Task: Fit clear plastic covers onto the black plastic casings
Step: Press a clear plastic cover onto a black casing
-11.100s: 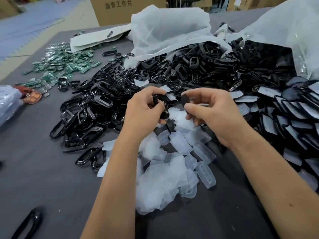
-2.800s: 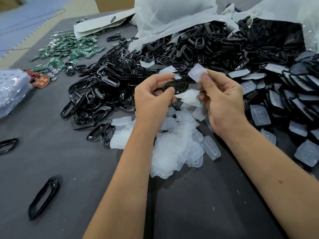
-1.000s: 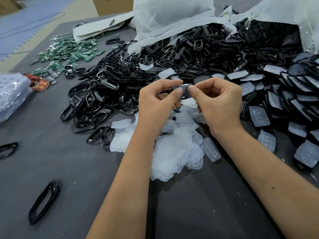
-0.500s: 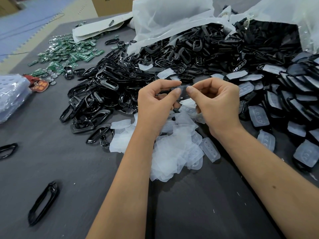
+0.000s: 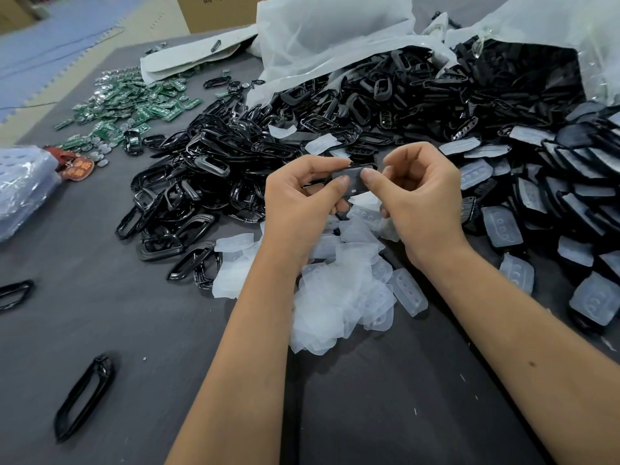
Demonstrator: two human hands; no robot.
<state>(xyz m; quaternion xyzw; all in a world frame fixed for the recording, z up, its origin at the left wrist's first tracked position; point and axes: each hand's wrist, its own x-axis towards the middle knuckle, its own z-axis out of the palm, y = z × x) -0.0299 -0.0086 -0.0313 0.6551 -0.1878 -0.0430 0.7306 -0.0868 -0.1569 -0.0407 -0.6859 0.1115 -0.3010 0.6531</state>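
Spanning both hands (image 5: pixel 362 199): black casing (image 5: pixel 354 181)

Grey table (image 5: pixel 100 313) under casings (image 5: pixel 235 169), covers (image 5: pixel 335 297)

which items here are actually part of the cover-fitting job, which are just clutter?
In the job:
left hand
right hand
held casing
clear covers pile
black casings heap

Lying about:
green circuit boards
cardboard box
red tag

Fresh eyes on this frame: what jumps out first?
The two hands, left hand and right hand, meet mid-frame, pinching one black casing with a clear cover on it. Behind them a big heap of black casings spills from a white bag. Loose clear covers lie under the wrists.
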